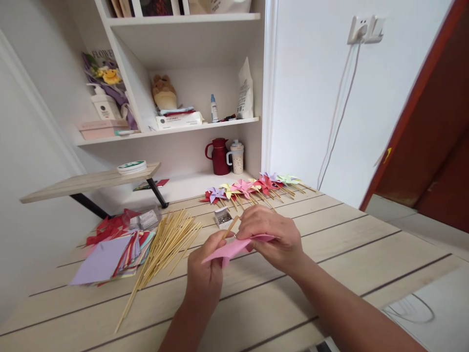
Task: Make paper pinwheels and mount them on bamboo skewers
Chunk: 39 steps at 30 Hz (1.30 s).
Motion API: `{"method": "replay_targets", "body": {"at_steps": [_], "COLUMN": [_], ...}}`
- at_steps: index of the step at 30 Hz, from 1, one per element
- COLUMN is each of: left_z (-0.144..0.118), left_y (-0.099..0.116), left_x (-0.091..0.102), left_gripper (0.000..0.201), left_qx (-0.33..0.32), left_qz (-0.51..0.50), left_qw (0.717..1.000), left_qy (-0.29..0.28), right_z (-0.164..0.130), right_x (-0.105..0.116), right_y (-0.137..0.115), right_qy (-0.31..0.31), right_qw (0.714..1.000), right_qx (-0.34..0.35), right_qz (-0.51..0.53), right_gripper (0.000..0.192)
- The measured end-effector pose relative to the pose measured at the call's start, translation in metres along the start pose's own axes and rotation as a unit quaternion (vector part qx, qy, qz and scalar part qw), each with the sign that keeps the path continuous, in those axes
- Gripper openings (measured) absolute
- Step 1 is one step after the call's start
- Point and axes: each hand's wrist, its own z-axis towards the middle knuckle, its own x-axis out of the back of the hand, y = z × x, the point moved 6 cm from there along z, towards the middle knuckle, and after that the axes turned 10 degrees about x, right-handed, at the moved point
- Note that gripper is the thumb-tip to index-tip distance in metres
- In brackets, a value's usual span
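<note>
1. Left hand (205, 266), near centre over the wooden table (351, 254): fingers curled and pinching the near-left part of a pink paper piece (234, 247) together with a thin wooden stick (231, 226).
2. Right hand (273, 239), just right of the left: fingertips pressed together on the far-right edge of the same pink paper, covering much of it.
3. Pink paper held in the air between both hands, above the table's middle; exact folded shape hard to make out beneath the fingers.
4. Stick visible only as a short stub rising above the left thumb; the rest hidden behind paper and hand.
5. Just beyond the hands, a small open box (223, 217) of tiny metal bits; contents too small to identify.
6. Left of the hands, a loose bundle of wooden sticks (164, 247) fanned on the table.
7. Further left, a stack of coloured paper squares (110, 254), lilac sheet on top, lower sheets mostly covered.
8. Far side, a row of finished paper pinwheels (252, 188) lying on their sticks, overlapping one another.
9. Behind, a dark red jug (219, 156) and a pale mug (236, 157) in a shelf recess.
10. Near right corner, a white object cut off by the frame edge, not identifiable.
</note>
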Motion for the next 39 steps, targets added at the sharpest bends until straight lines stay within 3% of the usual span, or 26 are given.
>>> {"method": "replay_targets", "body": {"at_steps": [12, 30, 39], "left_z": [0.0, -0.0005, -0.0005], "left_y": [0.0015, 0.0005, 0.003], "left_x": [-0.0034, -0.0056, -0.0037], "left_gripper": [0.038, 0.038, 0.038], "left_qx": [-0.043, -0.043, -0.057], "left_qz": [0.002, 0.001, 0.001], "left_qw": [0.999, 0.998, 0.998], "left_qy": [-0.021, -0.042, -0.022], "right_z": [-0.0026, -0.0035, -0.0024], "right_x": [0.002, 0.001, 0.0012], "right_y": [0.0017, 0.0019, 0.0009], "right_qy": [0.011, -0.004, 0.001], "right_qw": [1.0, 1.0, 1.0], "right_qx": [-0.006, -0.011, -0.012], "right_qz": [-0.005, -0.002, -0.004], "right_gripper": [0.003, 0.004, 0.004]}}
